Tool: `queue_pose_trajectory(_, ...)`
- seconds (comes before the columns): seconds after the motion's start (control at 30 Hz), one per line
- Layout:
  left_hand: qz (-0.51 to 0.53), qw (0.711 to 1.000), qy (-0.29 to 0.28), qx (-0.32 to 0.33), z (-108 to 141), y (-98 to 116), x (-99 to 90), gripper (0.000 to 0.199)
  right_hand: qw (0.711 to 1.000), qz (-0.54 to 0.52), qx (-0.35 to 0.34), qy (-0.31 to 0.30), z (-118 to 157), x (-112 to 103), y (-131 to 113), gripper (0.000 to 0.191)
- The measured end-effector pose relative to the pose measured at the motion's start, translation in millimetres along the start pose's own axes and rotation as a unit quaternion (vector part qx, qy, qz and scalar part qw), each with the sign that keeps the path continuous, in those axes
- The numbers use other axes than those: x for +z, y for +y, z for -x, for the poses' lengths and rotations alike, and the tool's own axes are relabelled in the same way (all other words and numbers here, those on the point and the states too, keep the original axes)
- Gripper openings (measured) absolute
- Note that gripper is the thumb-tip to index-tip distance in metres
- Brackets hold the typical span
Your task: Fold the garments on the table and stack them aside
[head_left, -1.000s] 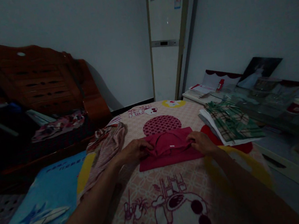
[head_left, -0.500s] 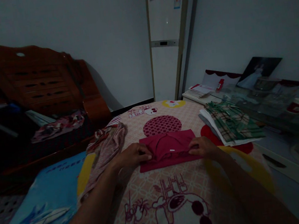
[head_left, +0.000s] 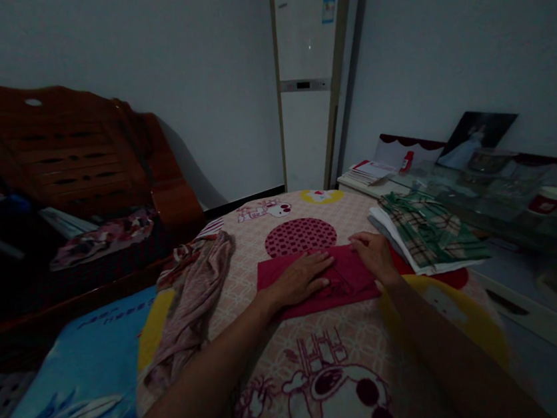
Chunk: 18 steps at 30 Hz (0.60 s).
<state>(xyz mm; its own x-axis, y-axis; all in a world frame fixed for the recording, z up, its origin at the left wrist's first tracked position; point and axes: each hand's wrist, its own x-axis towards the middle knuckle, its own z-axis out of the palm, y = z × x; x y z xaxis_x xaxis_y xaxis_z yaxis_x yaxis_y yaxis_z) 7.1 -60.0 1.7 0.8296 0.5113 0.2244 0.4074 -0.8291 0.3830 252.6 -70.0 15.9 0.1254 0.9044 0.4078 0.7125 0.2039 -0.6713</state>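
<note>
A folded dark pink shirt lies flat on the patterned cloth in front of me. My left hand rests palm down across its middle, fingers stretched and spread, covering part of the collar area. At the shirt's far right corner is my right hand, its fingers curled and pinching the fabric edge. Right of that hand sits a stack of folded clothes with a green plaid garment on top. A crumpled pinkish garment lies to the left.
A wooden bench stands at the back left, a tall white air conditioner in the corner. On the right, a glass-topped cabinet carries a paper cup and papers. A blue printed package lies at the left.
My left hand has left the shirt's left side and moved right, flattening onto its middle. The right hand has shifted to the far right corner. The shirt's white label is now covered.
</note>
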Motion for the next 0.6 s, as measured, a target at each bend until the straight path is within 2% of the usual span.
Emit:
queue_pose_trajectory(0.03,-0.013,1.0,-0.021,0.003,0,0,6.3,0.057,0.999,0.007,0.036,0.025,-4,-2,10,0.029)
queue_pose_trajectory(0.1,-0.034,0.998,-0.047,0.0,3,0,14.5,0.058,0.994,0.023,0.097,0.038,-13,-8,28,0.03)
queue_pose_trajectory(0.17,-0.042,0.998,-0.051,0.001,5,-1,17.5,0.058,0.989,0.023,0.145,0.019,-18,-11,38,0.034)
queue_pose_trajectory(0.27,-0.047,0.998,-0.043,0.007,6,-2,16.9,0.058,0.981,0.018,0.189,-0.038,-21,-5,40,0.047)
queue_pose_trajectory(0.43,-0.056,0.998,-0.038,0.014,7,-2,16.5,0.057,0.975,0.091,0.188,-0.079,-22,13,32,0.049)
queue_pose_trajectory(0.6,-0.054,0.997,-0.048,0.007,7,-3,18.1,0.059,0.982,0.078,0.137,-0.101,-25,19,37,0.051)
